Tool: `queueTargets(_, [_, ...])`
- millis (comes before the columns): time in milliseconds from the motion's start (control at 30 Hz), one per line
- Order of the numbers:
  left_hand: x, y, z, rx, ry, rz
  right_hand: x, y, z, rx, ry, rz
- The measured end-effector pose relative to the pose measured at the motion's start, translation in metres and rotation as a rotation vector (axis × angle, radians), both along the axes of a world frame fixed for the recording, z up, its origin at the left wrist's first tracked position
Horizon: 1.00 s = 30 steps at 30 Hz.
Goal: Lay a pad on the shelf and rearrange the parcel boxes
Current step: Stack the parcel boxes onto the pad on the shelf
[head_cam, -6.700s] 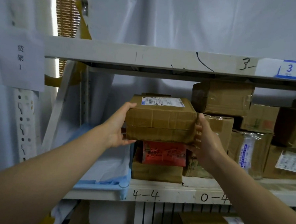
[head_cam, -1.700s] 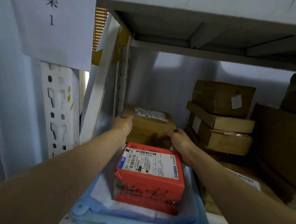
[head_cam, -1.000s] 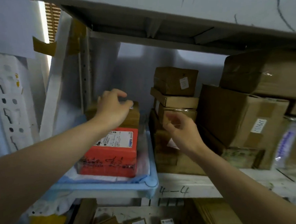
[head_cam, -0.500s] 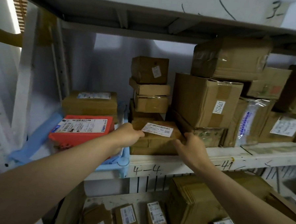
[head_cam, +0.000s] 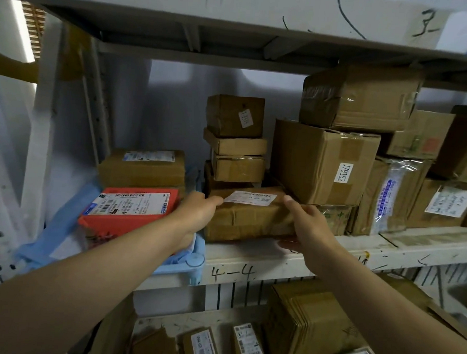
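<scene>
Now left hand [head_cam: 198, 213] and right hand [head_cam: 309, 224] apparently clasp the flat, taped, white-labelled brown parcel [head_cam: 247, 218].

Labelled box [head_cam: 247, 218] on shelf [head_cam: 412, 244], right of pad [head_cam: 62, 222] w/ 2 boxes

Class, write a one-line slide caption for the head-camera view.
Both hands, left hand and right hand, grip a brown parcel box beside the blue pad.

White shelf [head_cam: 412, 247] bears blue pad [head_cam: 59, 227] beside stacked brown parcel boxes [head_cam: 322, 162].
</scene>
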State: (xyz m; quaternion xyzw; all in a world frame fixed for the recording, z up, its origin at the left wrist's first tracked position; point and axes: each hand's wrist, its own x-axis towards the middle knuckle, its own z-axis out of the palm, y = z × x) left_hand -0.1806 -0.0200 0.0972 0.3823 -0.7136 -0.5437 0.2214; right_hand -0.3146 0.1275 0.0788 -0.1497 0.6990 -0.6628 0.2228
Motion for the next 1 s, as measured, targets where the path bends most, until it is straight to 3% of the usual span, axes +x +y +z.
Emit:
queueTargets(267, [0.013,-0.001,0.020,0.045,0.263,0.054,0.009,0.006,0.010,-0.189,-0.155,0.032])
queueTargets(633, [0.059,-0.014,0.039,0.343,0.495,-0.021,0.029,-0.019,0.036,-0.362,-0.042,0.173])
queueTargets(867, [0.095,-0.046,0.056,0.263,0.559,0.164,0.050,-0.069,0.058,-0.233,0.058,0.399])
queueTargets(1000, [0.115,-0.063,0.060,0.184,0.603,0.271,0.064,-0.106,0.072,-0.233,0.036,0.397])
